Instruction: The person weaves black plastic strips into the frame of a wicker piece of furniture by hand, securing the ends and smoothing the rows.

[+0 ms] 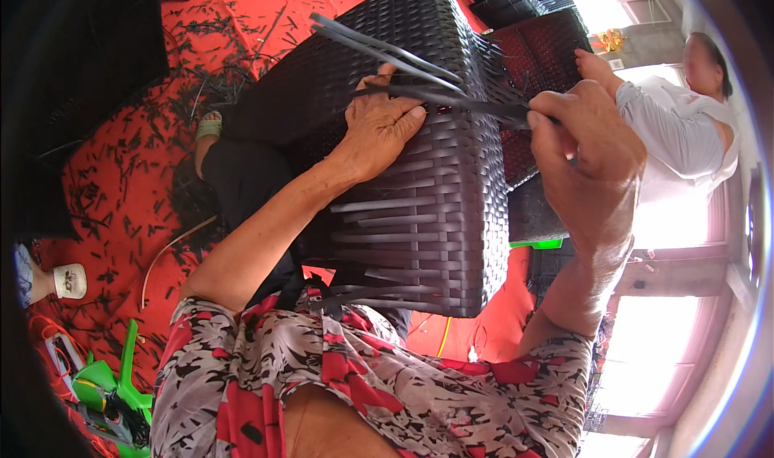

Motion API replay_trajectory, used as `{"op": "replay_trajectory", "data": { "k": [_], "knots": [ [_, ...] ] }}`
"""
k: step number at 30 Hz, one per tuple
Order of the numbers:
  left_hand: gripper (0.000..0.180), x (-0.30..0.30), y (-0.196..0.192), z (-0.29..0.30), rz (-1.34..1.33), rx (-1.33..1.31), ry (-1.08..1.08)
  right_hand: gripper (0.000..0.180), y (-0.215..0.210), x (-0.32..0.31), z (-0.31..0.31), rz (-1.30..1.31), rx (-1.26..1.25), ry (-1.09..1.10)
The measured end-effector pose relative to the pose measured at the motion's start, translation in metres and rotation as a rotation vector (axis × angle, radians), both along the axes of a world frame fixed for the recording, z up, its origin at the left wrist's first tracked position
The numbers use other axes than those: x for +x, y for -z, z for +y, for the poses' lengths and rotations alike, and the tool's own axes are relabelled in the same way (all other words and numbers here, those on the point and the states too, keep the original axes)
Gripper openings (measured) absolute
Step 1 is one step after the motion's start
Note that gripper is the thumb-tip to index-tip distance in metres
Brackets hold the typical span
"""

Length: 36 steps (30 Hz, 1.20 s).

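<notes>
Floral shirt [355, 369], right hand [592, 131] pinching strip [492, 106], left hand [376, 133] spread on weave [435, 196], printed slipper [70, 281]

Windows [657, 349] at right are blown out by daylight; sheen is cast on black wickerwork [451, 188]; picture edges are bent, darkened.

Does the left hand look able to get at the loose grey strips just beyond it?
Likely yes: the left hand rests close to the loose grey strips; only the dark strip in the right hand crosses nearby.
</notes>
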<state>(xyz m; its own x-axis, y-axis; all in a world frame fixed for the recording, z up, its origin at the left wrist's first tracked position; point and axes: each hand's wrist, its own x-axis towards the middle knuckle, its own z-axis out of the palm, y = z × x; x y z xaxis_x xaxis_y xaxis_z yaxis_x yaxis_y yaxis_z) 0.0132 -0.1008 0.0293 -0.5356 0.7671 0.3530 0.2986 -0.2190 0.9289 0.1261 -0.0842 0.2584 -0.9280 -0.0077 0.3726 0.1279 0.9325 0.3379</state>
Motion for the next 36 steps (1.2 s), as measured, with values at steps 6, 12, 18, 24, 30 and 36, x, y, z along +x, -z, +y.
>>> {"op": "replay_trajectory", "data": {
  "k": [6, 12, 18, 24, 30, 36],
  "knots": [
    [0.037, -0.005, -0.015, -0.031, -0.262, 0.228, 0.137, 0.014, -0.004, 0.004, -0.006, -0.054, -0.17, 0.143],
    [0.027, 0.001, -0.03, -0.06, -0.82, 0.508, 0.057, 0.017, -0.015, 0.024, -0.006, -0.092, -0.331, 0.057],
    [0.032, 0.005, -0.025, -0.097, -0.611, 0.562, 0.54, 0.016, 0.0, 0.034, 0.003, -0.013, -0.405, 0.201],
    [0.015, 0.015, -0.039, -0.091, -0.421, 0.347, 0.451, 0.019, 0.01, 0.035, 0.0, -0.033, 0.065, 0.128],
    [0.025, 0.028, -0.043, -0.071, -0.143, 0.6, 0.227, 0.043, 0.042, 0.024, -0.035, -0.184, -0.027, -0.181],
    [0.035, 0.027, -0.04, -0.069, -0.066, 0.63, 0.217, 0.032, 0.047, 0.025, -0.016, -0.262, -0.453, 0.047]
  ]
}}
